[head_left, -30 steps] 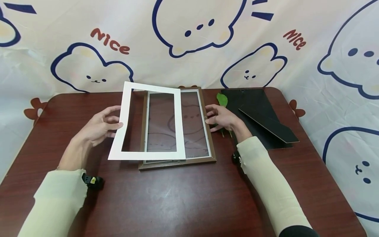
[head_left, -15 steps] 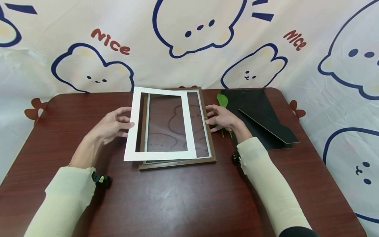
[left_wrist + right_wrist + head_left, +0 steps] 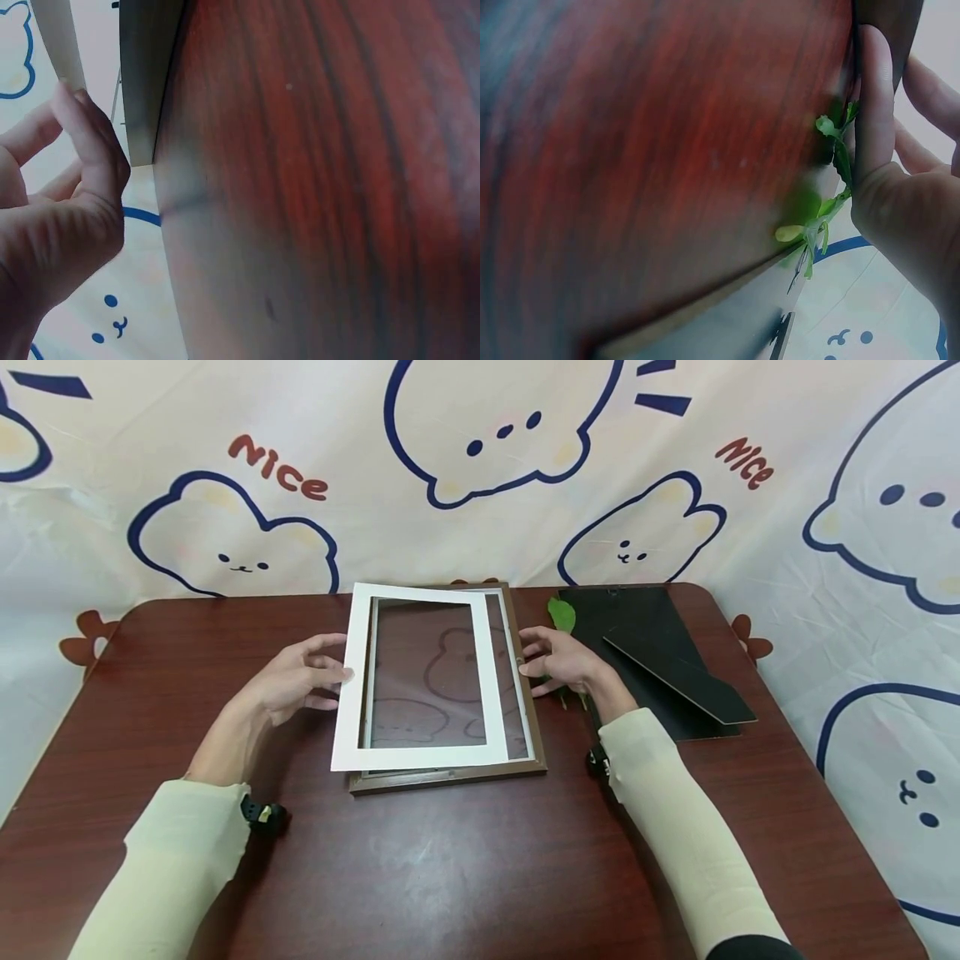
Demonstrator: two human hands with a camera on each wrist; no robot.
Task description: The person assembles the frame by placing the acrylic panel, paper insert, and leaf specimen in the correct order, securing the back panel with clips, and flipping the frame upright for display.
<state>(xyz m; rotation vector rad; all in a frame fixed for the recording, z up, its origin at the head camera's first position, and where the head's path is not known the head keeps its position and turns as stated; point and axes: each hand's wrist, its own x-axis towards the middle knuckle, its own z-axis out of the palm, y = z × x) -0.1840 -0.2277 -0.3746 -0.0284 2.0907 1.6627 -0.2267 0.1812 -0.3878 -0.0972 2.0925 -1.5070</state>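
Observation:
My left hand (image 3: 306,677) pinches the left edge of a white picture mat (image 3: 420,758) between thumb and fingers. The mat lies over the left and middle of a brown picture frame (image 3: 536,739), shifted left of it, so a strip of the frame's clear pane (image 3: 506,693) shows on the right. In the left wrist view the pinching fingers (image 3: 90,142) are at the mat's border. My right hand (image 3: 566,662) rests against the frame's right side; its straight thumb (image 3: 876,97) lies along that side in the right wrist view.
A black frame backing board (image 3: 637,610) with an angled easel stand (image 3: 675,677) lies at the right. Green leaves (image 3: 562,613) lie between it and the frame, partly behind my right hand. A printed cloth (image 3: 465,527) hangs behind the dark red wooden table (image 3: 435,877).
My left hand has moved right with the mat, bringing it from beyond the frame's left side to mostly over the frame. The right hand and frame have stayed put.

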